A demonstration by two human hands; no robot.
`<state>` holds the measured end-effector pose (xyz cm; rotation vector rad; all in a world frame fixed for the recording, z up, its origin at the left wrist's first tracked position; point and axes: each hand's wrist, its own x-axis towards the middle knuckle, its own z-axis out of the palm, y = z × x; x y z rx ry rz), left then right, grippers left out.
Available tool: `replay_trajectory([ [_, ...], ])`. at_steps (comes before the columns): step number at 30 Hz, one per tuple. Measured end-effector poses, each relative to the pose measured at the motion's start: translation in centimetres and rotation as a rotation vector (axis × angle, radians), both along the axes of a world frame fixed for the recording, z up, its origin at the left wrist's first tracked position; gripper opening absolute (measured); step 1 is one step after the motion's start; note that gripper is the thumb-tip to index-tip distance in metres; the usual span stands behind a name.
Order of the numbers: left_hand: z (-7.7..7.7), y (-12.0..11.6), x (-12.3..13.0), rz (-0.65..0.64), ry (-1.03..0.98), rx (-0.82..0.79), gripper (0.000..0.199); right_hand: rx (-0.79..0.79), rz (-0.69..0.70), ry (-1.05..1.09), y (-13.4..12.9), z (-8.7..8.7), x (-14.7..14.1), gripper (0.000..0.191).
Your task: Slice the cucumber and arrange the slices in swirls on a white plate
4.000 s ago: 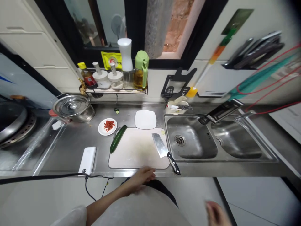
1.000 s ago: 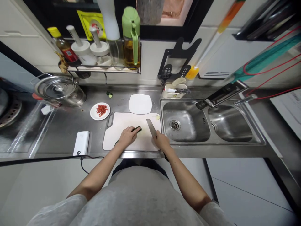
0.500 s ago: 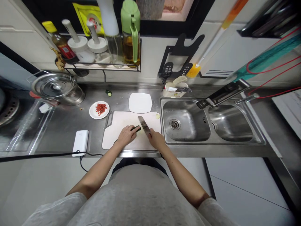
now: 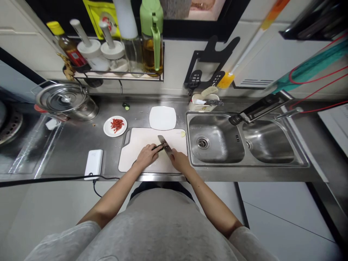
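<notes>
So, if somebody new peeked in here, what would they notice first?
Probably the middle: a bare left hand holds a dark green cucumber on the pale rectangular cutting board, while the right hand grips a steel-bladed knife at its end. Next might be the small bright red pieces on a round white plate, just left of the board.

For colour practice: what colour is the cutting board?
The cutting board is pale pinkish-white, in the head view.

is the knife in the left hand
No, the right hand grips the knife, while the left hand is on the cucumber.
</notes>
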<state>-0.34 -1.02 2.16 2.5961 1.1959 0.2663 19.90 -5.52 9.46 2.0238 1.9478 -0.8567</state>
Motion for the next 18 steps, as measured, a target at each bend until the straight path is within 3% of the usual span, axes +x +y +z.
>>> replay_trajectory([
  [18,0.13,0.39,-0.08,0.005,-0.040,-0.104,0.048,-0.052,-0.007,0.024,-0.04,0.13,-0.07,0.028],
])
